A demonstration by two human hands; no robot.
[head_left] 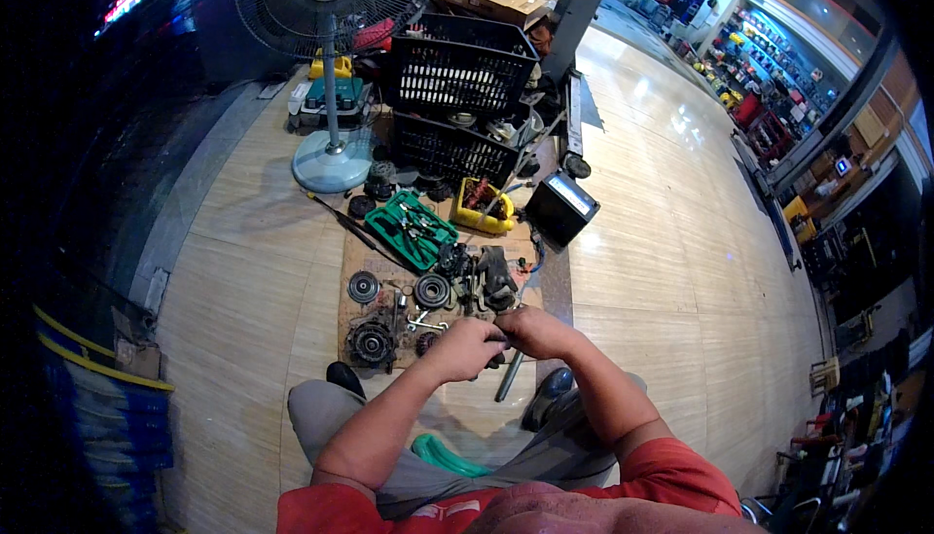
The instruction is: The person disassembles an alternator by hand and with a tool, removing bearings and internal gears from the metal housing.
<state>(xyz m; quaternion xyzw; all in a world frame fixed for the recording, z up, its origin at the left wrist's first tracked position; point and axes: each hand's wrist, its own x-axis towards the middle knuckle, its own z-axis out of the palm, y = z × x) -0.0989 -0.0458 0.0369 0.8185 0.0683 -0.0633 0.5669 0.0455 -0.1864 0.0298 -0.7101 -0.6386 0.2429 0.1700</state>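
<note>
My left hand (470,348) and my right hand (535,332) meet above the near edge of a cardboard sheet (387,269). Fingers of both are closed together around something small and dark that I cannot make out. Just below them a grey metal tube (508,378) slants toward my right shoe. Left of my hands lie a small wrench (426,324) and a round, finned alternator-like part (372,341). A ringed pulley (431,291) and a smaller dark disc (363,287) rest farther up the sheet. Dark, glove-like cloth (498,277) lies beyond my hands.
Beyond the parts are a green tool case (411,231) with pliers, a yellow cut-open container (484,219) and a black battery (561,209). Stacked black crates (462,62) and a standing fan (332,160) are behind. A green curved piece (448,456) lies between my legs.
</note>
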